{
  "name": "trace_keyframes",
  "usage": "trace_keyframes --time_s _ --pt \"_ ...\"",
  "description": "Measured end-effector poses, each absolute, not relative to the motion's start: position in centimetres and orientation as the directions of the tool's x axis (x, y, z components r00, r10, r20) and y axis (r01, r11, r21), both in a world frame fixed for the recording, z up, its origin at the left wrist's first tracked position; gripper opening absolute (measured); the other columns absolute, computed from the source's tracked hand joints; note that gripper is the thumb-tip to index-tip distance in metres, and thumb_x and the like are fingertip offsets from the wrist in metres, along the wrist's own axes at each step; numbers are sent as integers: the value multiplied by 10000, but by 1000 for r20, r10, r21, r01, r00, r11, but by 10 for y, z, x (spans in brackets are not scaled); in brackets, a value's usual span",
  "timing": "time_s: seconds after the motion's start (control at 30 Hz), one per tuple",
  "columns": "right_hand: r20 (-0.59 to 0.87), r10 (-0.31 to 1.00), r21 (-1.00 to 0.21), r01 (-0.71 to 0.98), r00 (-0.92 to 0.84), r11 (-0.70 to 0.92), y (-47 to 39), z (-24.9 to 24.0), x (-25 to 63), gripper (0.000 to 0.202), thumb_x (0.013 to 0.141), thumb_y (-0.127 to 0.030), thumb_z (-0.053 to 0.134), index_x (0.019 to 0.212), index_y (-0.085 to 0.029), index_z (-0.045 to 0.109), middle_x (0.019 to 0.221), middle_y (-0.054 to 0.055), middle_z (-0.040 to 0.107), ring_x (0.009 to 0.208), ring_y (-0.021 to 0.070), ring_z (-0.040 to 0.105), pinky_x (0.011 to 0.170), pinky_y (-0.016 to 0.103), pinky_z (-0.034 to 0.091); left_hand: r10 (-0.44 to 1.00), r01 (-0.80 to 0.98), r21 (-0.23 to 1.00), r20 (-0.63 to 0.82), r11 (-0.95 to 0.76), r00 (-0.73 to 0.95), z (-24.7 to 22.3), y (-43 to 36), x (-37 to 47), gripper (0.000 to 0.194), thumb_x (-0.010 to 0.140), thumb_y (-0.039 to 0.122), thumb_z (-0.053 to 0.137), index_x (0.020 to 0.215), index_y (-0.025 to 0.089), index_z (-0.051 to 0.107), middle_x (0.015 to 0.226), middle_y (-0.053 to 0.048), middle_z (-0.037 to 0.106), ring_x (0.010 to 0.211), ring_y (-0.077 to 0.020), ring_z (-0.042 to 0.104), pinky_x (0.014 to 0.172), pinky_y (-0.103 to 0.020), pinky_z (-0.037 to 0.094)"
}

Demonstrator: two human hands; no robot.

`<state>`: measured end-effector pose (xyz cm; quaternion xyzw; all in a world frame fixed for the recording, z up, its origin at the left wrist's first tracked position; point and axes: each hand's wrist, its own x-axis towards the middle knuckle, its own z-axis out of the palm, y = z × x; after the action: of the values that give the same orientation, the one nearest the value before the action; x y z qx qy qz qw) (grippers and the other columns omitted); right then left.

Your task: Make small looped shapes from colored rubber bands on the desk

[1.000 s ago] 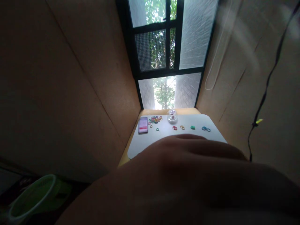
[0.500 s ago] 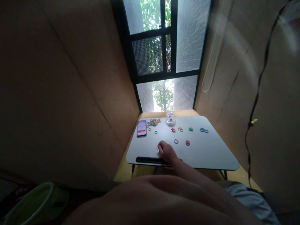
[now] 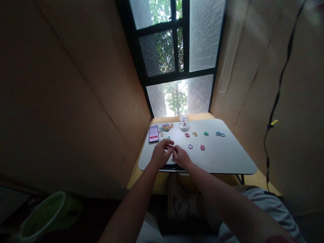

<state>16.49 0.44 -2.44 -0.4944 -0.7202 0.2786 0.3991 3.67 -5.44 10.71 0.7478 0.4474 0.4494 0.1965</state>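
My left hand (image 3: 161, 152) and my right hand (image 3: 181, 157) meet fingertip to fingertip over the near part of a white folding table (image 3: 220, 158). The right fingers are closed in a pinch; the small pale hair tie seen at their tips earlier is hidden now. My left thumb and index finger come together against the right fingertips, with the other left fingers curved above; what they grip is hidden. Just beyond my hands lies a green hair tie (image 3: 168, 137). A pale purple hair tie (image 3: 190, 146) and pink hair ties (image 3: 202, 147) rest to the right.
Farther back are a mixed pile of hair ties (image 3: 166, 127), a phone (image 3: 153, 134) and a clear round container (image 3: 184, 124). Small red (image 3: 187, 135), yellow (image 3: 194, 134), green (image 3: 206, 133) and blue groups (image 3: 220, 134) form a row. A green bin (image 3: 48, 216) stands lower left.
My left hand has come in from out of sight to meet the right hand. The right hand has shifted slightly, and the view has tilted so my legs and a foot show.
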Motion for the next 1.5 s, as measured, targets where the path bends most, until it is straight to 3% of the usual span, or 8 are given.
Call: trace_keyframes --time_s 0.17,0.3,0.53,0.73,1.1,1.2,1.37,1.5 --pt "331 933 -805 475 -139 356 11 -31 165 120 893 -219 428 855 -217 542 679 -17 593 633 153 544 600 247 348 953 496 825 304 -273 19 15 -13 36 221 799 143 591 1016 159 631 1045 -82 686 758 -128 651 635 -230 522" --pt "344 931 -801 478 -126 361 14 -32 165 120 886 -231 428 832 -217 534 693 -12 580 648 159 534 607 254 350 967 468 860 251 -206 -36 -13 -7 38 268 823 163 563 1085 167 618 1041 -70 696 691 -111 625 632 -238 508" --pt "343 928 -814 448 -144 370 7 -30 167 125 887 -258 428 832 -220 533 692 -18 576 649 157 535 622 258 373 963 511 838 262 -191 -69 -16 -11 34 145 848 221 549 897 167 675 828 -38 712 690 -142 629 665 -260 484" --pt "334 930 -821 438 -150 366 6 -29 167 88 832 -270 492 814 -215 558 687 -17 586 637 157 543 611 260 383 956 512 840 272 -179 -112 -14 -12 34 128 823 195 562 876 175 676 829 -39 713 761 -158 640 702 -261 481" --pt "306 949 -817 492 -75 302 26 -6 194 120 783 -266 533 746 -194 622 698 2 662 609 138 577 612 251 427 964 563 813 248 -150 -100 -14 -7 37 166 828 313 579 826 169 662 734 -22 679 665 -143 601 644 -254 442" --pt "340 940 -774 572 14 271 38 9 236 122 773 -274 572 741 -197 661 719 8 687 615 138 593 638 254 441 967 611 780 239 -136 -90 -14 -7 37 187 823 340 573 824 174 661 726 -19 674 664 -152 599 641 -259 436" --pt "358 882 -737 673 307 66 64 20 334 168 780 -273 552 781 -175 689 812 63 725 708 179 629 683 280 458 973 649 746 229 -149 -40 -14 -5 36 218 820 384 555 826 188 649 744 -16 679 675 -162 604 651 -265 440" --pt "340 837 -709 701 428 -71 75 12 397 166 772 -255 563 771 -175 709 803 82 736 726 206 644 672 296 467 975 692 708 220 -141 -26 -13 -4 38 236 819 405 542 827 195 650 741 -18 684 677 -172 608 657 -272 447"
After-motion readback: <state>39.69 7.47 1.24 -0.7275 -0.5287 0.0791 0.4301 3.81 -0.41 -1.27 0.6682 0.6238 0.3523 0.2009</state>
